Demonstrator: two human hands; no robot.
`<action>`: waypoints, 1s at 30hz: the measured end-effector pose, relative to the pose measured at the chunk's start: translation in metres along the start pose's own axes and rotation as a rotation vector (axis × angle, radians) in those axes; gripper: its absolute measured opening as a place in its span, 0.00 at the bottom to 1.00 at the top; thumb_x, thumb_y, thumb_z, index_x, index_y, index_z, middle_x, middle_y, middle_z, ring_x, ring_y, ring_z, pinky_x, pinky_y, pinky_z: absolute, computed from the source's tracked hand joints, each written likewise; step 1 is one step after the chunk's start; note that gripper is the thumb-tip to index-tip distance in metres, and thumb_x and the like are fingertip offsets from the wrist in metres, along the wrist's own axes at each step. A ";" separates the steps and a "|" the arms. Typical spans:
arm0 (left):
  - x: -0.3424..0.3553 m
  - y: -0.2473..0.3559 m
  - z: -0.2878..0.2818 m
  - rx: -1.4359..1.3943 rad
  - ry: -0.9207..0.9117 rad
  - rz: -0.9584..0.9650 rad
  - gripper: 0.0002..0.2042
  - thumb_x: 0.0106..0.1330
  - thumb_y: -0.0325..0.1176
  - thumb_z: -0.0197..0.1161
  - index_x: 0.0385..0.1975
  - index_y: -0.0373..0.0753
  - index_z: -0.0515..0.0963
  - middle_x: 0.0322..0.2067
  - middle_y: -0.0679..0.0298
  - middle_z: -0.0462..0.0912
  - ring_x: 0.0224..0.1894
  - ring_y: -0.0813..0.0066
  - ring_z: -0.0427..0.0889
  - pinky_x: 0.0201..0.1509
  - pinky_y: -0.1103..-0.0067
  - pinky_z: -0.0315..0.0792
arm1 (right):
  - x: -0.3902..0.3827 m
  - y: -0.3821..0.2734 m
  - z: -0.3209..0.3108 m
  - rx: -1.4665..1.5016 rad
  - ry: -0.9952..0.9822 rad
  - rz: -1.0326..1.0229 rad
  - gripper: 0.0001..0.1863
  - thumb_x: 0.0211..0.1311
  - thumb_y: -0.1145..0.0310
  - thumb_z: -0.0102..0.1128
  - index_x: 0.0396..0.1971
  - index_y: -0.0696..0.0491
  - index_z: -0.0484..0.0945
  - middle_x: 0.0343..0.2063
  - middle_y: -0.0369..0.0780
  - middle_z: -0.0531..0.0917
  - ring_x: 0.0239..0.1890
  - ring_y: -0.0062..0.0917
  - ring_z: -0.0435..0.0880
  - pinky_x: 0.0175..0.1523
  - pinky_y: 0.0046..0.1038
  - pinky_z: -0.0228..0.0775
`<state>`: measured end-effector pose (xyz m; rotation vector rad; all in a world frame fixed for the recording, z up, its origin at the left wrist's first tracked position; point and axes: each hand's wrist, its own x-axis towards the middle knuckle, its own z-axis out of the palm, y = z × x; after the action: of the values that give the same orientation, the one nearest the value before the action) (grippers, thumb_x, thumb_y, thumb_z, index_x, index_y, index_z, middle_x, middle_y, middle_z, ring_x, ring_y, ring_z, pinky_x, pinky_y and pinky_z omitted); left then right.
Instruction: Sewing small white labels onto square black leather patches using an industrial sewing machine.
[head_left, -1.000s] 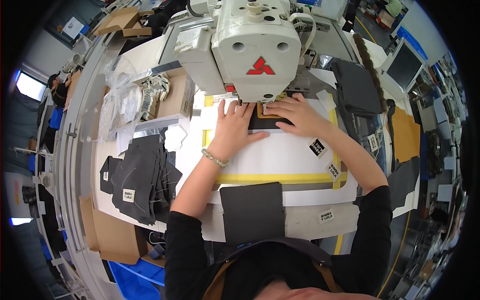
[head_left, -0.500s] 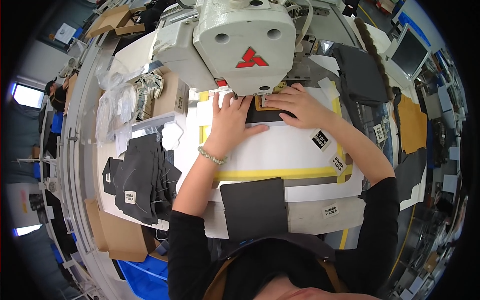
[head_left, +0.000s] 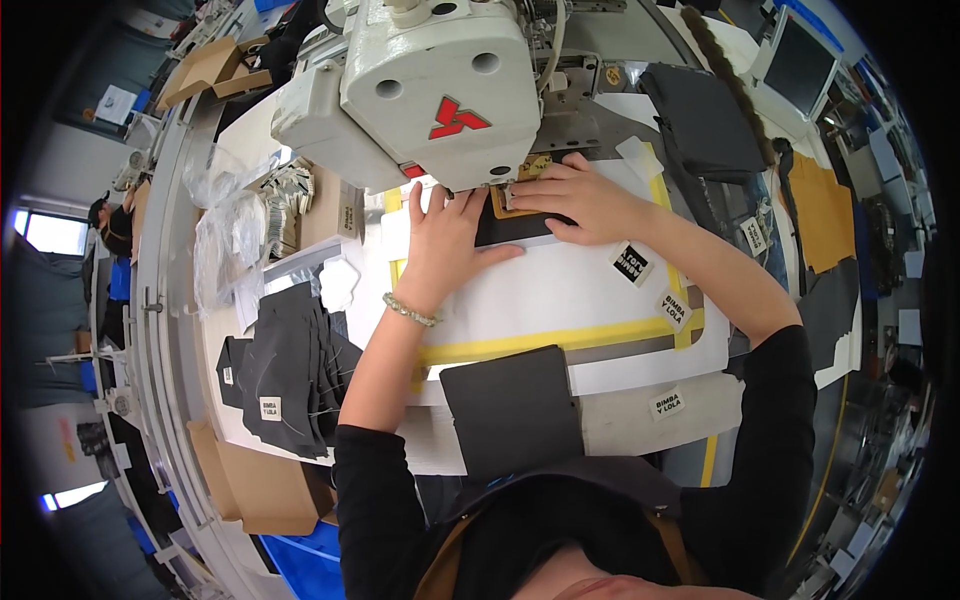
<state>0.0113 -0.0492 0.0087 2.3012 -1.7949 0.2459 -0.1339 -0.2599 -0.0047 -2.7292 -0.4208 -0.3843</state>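
Currently beneath white boxy sewing-machine head [head_left: 440,85]: flat black panel [head_left: 515,231], seemingly mid-work; left hand [head_left: 440,243] spread, right hand [head_left: 597,207] thumb apart, both resting there. Head's left: dark-grey fabric stack [head_left: 285,360], label-topped, apparently done; wearer-side: plain charcoal sheet [head_left: 512,412], apparently pending.

A flat piece of black material [head_left: 520,232] lies toward the far middle of the scene, its straight near edge running left to right and its sides partly hidden. A thin yellow-orange frame [head_left: 516,213] rests on it, partly covered. Beneath the black piece spreads a smooth white sheet [head_left: 500,295], with yellow tape [head_left: 510,341] along its left, near and right sides.
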 end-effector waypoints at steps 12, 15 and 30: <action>0.015 -0.018 -0.004 0.043 -0.086 0.005 0.41 0.53 0.68 0.61 0.56 0.38 0.75 0.55 0.55 0.75 0.60 0.55 0.67 0.67 0.55 0.49 | 0.008 0.016 -0.005 -0.071 -0.014 0.001 0.25 0.58 0.68 0.55 0.59 0.47 0.74 0.60 0.34 0.75 0.58 0.29 0.71 0.61 0.39 0.52; 0.018 -0.022 0.001 0.057 -0.084 0.010 0.41 0.53 0.69 0.60 0.56 0.38 0.76 0.57 0.54 0.74 0.61 0.55 0.66 0.65 0.56 0.52 | 0.011 0.024 -0.003 -0.071 -0.031 0.008 0.25 0.58 0.68 0.55 0.58 0.47 0.74 0.60 0.33 0.75 0.58 0.28 0.71 0.61 0.39 0.52; 0.015 -0.021 0.007 0.069 -0.078 0.013 0.40 0.54 0.68 0.59 0.53 0.37 0.77 0.49 0.56 0.78 0.58 0.57 0.67 0.63 0.60 0.54 | -0.007 0.017 -0.002 -0.191 0.066 -0.026 0.18 0.62 0.63 0.54 0.51 0.47 0.78 0.54 0.32 0.79 0.55 0.25 0.72 0.58 0.40 0.53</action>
<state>0.0354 -0.0599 0.0042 2.3777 -1.8675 0.2264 -0.1349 -0.2774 -0.0104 -2.8874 -0.4213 -0.5455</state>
